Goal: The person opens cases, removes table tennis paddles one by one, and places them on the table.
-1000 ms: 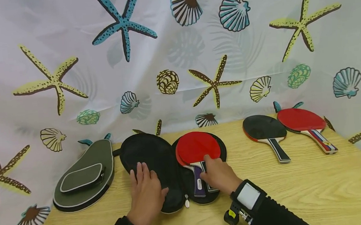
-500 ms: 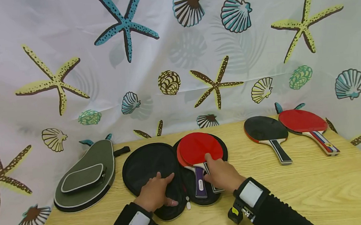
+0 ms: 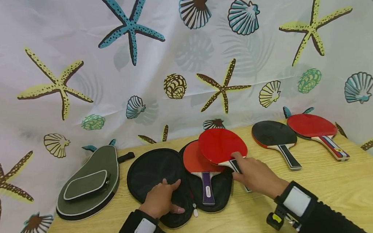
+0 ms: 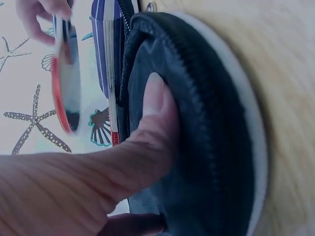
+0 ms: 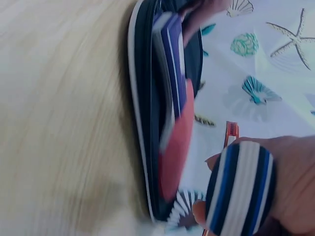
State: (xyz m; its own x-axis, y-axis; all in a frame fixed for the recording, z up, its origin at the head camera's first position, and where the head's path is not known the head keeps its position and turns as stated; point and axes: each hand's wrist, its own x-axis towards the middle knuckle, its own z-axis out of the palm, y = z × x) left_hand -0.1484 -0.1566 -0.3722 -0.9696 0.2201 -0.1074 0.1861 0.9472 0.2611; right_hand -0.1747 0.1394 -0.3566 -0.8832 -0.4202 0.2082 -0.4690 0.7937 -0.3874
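Note:
My right hand point(image 3: 256, 173) grips the dark-and-white handle of a red table tennis paddle point(image 3: 221, 144), raised and tilted above the case's right half. In the right wrist view the butt of that handle point(image 5: 239, 189) juts from the fist. A second red paddle with a purple handle point(image 3: 207, 190) lies in the right half of the unzipped black case point(image 3: 154, 166). My left hand point(image 3: 161, 200) rests on the case's left half with fingers spread. In the left wrist view its thumb point(image 4: 155, 110) presses the black lining; some of its fingers are hidden.
A green paddle case with a zipped pocket point(image 3: 85, 185) lies left on the wooden table point(image 3: 311, 198). At the back right lie a black-faced paddle point(image 3: 273, 132) and a red one with a striped handle point(image 3: 312, 125). A patterned curtain point(image 3: 175, 51) hangs behind.
My right hand has lifted the upper red paddle off the purple-handled one, up and to the right. My left hand drew back toward me on the case's left half, then stayed.

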